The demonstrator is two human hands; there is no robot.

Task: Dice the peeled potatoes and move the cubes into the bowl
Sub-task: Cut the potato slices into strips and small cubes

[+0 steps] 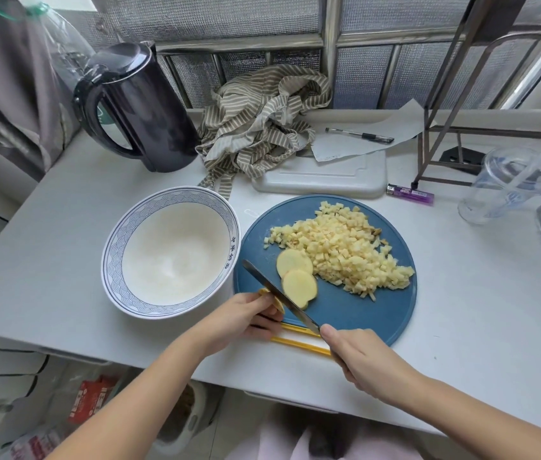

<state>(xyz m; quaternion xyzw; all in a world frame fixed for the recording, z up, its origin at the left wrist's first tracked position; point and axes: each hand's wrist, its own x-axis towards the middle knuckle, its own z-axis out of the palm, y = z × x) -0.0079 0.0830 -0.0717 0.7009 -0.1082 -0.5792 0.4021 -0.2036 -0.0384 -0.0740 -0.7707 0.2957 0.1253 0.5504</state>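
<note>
From the head camera, the left hand [249,315] curls its fingers round a potato end [279,307] at the 8 o'clock edge of the round blue cutting board [355,313]. The right hand [358,356] clenches the handle of a knife [279,295] whose blade slants toward 10 o'clock, between the end piece and two round slices [297,277]. A heap of potato cubes [338,254] covers the board's centre and 1 o'clock part. The bowl [112,257] touches the board at 9 o'clock, with no cubes inside. Yellow chopsticks [299,343] lie under both hands. A black kettle [143,107] stands at 11 o'clock and a striped cloth [259,127] at 12.
</note>
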